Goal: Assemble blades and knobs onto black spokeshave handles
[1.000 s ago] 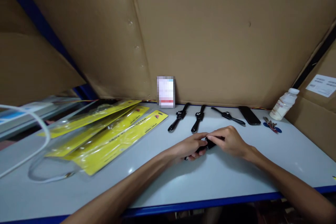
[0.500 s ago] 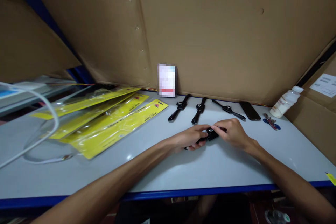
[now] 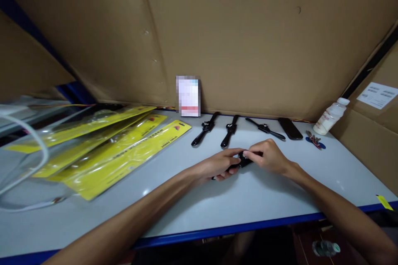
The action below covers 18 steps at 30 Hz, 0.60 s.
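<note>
A black spokeshave (image 3: 245, 163) is held just above or on the table, its middle body showing between my two hands. My left hand (image 3: 220, 165) is closed round one handle, whose end peeks out below the fingers. At the metal fitting on the body, my right hand (image 3: 268, 156) pinches with thumb and fingertips; the small part under them is mostly hidden. Beyond my hands lie three more black spokeshaves: one on the left (image 3: 204, 130), one in the middle (image 3: 229, 131) and one on the right (image 3: 265, 128).
Yellow blister packs (image 3: 124, 157) overlap on the left, near a white cable (image 3: 43, 145). A pixelated card (image 3: 188, 97) leans on the cardboard wall (image 3: 236, 41). At the right are a phone (image 3: 290, 128), keys (image 3: 315, 140) and a white bottle (image 3: 331, 116). The table's blue edge (image 3: 230, 235) runs in front.
The whole view has shifted, so the things appear farther left. My right fingers have curled a little at the spokeshave's fitting; my left hand keeps its hold.
</note>
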### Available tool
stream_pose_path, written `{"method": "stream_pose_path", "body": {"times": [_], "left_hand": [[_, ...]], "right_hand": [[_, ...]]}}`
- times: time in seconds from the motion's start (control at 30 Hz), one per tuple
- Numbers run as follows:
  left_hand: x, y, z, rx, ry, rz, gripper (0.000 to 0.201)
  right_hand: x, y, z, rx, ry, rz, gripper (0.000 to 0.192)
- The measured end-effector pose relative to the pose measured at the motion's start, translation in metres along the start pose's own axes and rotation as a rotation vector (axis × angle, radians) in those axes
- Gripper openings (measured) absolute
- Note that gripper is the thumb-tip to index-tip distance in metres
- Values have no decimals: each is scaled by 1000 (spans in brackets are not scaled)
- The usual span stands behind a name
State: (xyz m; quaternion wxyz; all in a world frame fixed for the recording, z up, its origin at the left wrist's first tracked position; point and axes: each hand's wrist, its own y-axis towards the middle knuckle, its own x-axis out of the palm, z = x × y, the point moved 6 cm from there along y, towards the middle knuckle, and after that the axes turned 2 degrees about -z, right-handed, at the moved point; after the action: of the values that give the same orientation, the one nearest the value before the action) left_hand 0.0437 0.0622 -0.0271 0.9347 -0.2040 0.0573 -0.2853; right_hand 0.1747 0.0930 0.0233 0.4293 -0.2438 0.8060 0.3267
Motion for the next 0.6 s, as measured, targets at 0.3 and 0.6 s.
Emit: {"method": "stream_pose_path", "body": {"times": [0.3,0.6], "left_hand": [[0,-1,-1,-12,-2,12,46],[-1,2,-2,-16,0,-6,56]], "right_hand": [[-3,-1,-2,-10,64,13,32],[-9,0,4,42,-68,13,22]]}}
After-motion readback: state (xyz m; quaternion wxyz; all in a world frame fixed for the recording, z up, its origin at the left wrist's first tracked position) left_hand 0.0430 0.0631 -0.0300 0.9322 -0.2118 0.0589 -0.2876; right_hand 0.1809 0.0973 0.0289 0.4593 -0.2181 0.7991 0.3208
